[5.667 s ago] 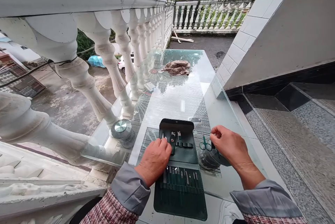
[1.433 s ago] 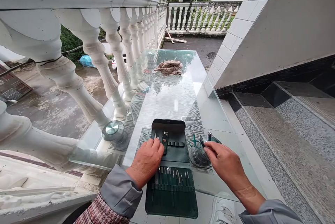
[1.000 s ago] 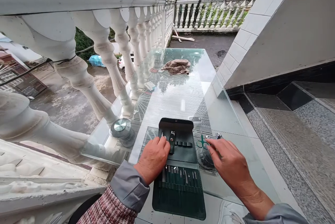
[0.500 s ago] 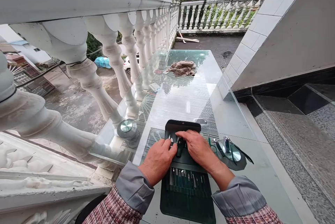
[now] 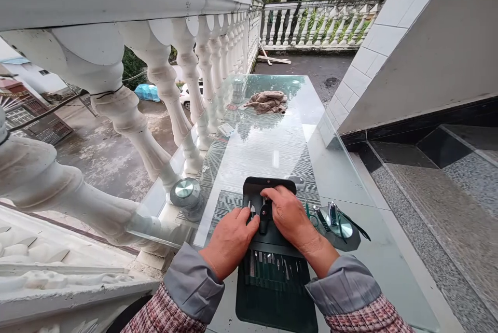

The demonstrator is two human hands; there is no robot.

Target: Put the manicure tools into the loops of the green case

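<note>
An unfolded dark manicure case (image 5: 274, 302) lies on the glass table, with several slim metal tools (image 5: 272, 265) held in a row of slots in its lower half. My left hand (image 5: 231, 239) is closed at the left side of the upper half, thumb and forefinger pressed on the case beside a small metal tool (image 5: 250, 208). Over the right side of the upper half, my right hand (image 5: 291, 219) has its fingers curled at the top of a black snap-strap holder (image 5: 264, 216). Thin metal ends show under its forefinger; what the fingertips grip is mostly hidden.
Nail clippers (image 5: 322, 219), black-handled nippers (image 5: 352, 224) and green-handled scissors (image 5: 308, 211) lie right of the case. A crumpled brown cloth (image 5: 267, 102) rests at the table's far end. A white balustrade (image 5: 151, 73) runs along the left; stone steps (image 5: 439, 193) are at right.
The whole view has shifted slightly, so everything appears a little further left. My right fingers have shifted slightly at the strap holder; my left hand keeps its place on the case.
</note>
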